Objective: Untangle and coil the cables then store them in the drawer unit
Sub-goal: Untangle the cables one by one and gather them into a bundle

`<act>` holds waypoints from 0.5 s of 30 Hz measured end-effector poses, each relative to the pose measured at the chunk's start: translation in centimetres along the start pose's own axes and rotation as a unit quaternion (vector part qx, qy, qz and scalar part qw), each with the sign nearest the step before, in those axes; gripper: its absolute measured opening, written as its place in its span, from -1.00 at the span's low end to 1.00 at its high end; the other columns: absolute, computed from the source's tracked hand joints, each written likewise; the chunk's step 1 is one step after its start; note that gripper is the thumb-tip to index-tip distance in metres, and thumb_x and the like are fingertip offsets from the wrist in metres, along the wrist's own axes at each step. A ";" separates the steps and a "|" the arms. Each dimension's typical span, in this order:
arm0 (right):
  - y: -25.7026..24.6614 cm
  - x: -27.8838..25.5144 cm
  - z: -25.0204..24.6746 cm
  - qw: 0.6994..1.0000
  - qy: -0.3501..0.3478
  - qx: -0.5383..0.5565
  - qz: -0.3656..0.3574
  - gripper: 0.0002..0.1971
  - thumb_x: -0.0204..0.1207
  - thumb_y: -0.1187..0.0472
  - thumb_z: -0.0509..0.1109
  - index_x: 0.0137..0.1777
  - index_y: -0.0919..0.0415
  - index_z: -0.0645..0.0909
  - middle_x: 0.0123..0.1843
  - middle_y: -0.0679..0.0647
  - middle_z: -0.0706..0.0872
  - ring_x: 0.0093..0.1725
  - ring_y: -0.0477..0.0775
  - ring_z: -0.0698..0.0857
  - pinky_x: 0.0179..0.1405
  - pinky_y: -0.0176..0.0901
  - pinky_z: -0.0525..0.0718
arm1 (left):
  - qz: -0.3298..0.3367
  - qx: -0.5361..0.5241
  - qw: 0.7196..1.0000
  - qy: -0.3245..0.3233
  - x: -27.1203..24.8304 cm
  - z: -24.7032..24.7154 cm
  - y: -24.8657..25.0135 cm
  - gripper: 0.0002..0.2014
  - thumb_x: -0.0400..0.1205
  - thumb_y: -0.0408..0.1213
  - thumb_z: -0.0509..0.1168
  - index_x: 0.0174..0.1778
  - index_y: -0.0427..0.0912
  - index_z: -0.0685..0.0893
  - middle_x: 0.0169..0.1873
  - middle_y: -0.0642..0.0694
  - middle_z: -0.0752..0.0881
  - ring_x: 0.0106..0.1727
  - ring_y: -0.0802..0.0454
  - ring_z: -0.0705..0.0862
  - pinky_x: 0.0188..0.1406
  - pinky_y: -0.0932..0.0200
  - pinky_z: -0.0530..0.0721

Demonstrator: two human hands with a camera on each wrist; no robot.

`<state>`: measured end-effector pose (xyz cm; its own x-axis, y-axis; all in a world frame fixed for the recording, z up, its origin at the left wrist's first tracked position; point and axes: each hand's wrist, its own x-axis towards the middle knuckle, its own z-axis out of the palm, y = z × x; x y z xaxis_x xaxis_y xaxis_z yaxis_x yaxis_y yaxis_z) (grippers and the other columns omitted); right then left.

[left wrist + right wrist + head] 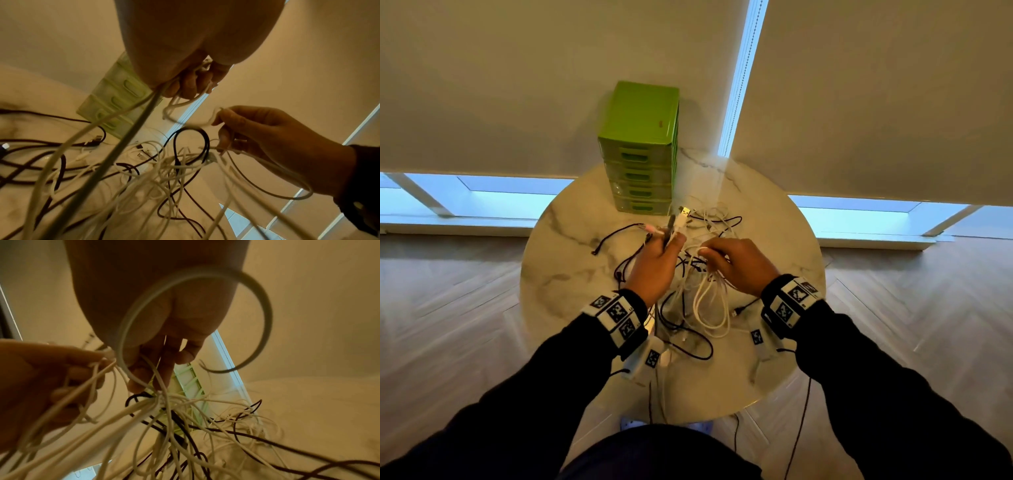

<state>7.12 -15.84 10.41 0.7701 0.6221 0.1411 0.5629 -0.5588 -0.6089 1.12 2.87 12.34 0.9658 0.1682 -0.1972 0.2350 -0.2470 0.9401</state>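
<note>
**Both hands in the cable tangle, drawer unit shut at the far edge**

Nearest us, loops of white cable [710, 308] hung and lay on the near half of the round marble table [571, 270], crossed by dark cables [690, 342]; some strands ran off the near edge. A loose USB plug [738, 311] lay just right of the white loops.

Above that pile we had both hands raised, close together. Our left hand [655, 265] had its fingers curled round a bundle of plug ends and strands; a white USB plug [684, 213] and a dark plug [671, 222] stuck out past the knuckles toward the far side. Our right hand [739, 263] pinched a white strand between thumb and fingertips [221, 120], with more white strands running through its curled fingers and one loop arcing under the palm.

Further left, a dark cable [616, 234] trailed out across the tabletop on its own. More white and dark strands lay right of the plugs.

At the far edge stood the green drawer unit [642, 150], upright, all drawers closed, just beyond the tangle.
</note>
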 end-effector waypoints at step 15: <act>2.0 -1.9 2.0 0.989 -0.128 -0.033 0.062 -0.92 0.71 0.16 0.31 0.04 0.15 0.52 -0.09 0.00 0.60 -0.13 0.07 0.54 -0.11 -0.07 0.46 | -0.003 0.017 0.996 -0.088 -1.3 -0.1 0.6 -0.69 0.80 0.01 0.15 -0.20 -0.02 0.58 -0.36 0.01 0.53 -0.31 0.10 0.51 -0.14 0.06 0.49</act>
<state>6.19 -17.03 7.37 0.7376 0.6606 -0.1396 0.4938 -0.6688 -0.5557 0.02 2.57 13.20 0.9681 0.0001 -0.2506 0.2407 -0.2787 0.9297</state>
